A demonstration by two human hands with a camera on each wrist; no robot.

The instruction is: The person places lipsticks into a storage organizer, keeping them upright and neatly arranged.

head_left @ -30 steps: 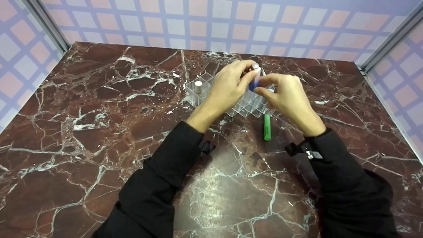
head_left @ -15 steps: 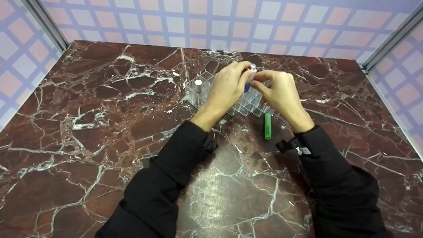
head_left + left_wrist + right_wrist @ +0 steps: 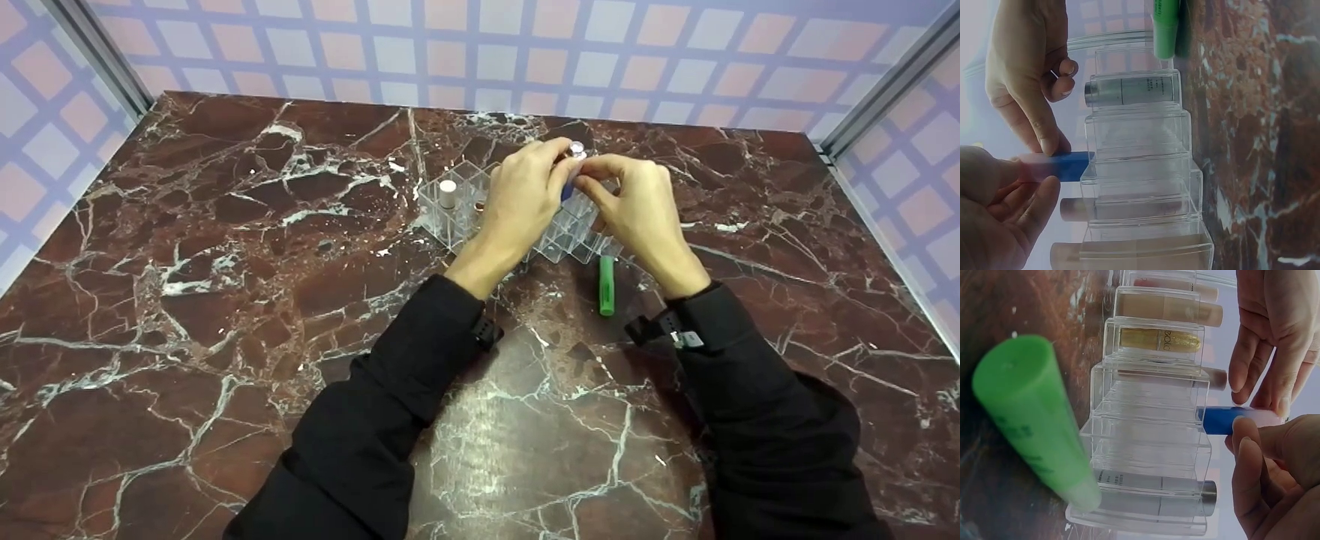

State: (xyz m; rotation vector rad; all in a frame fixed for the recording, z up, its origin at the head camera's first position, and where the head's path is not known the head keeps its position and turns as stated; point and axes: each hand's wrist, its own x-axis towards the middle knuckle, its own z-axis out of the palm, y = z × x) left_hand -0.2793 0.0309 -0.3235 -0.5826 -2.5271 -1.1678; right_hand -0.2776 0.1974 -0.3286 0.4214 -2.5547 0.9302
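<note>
Between my two hands stands a blue-and-pink cosmetic tube [image 3: 1077, 166] with a shiny silver end, blue part toward the clear compartment organizer [image 3: 559, 244]. My left hand [image 3: 521, 199] pinches its pink upper part between thumb and fingers. The right hand [image 3: 646, 206] pinches it from the other side. In the right wrist view the tube's blue end [image 3: 1216, 421] lies at the rim of a compartment; whether it is inside I cannot tell. A silver-capped clear bottle [image 3: 1154, 492], a gold tube [image 3: 1159, 340] and several beige or pinkish tubes occupy other compartments.
A green tube [image 3: 607, 286] lies on the marbled table in front of the organizer. One white-capped tube [image 3: 447, 195] rises from the organizer's left end. Checked panels [image 3: 495, 56] enclose the back and sides.
The tube has shifted slightly left and turned more upright, with the right hand following it leftward. The left hand keeps hold; the green tube stays put.
</note>
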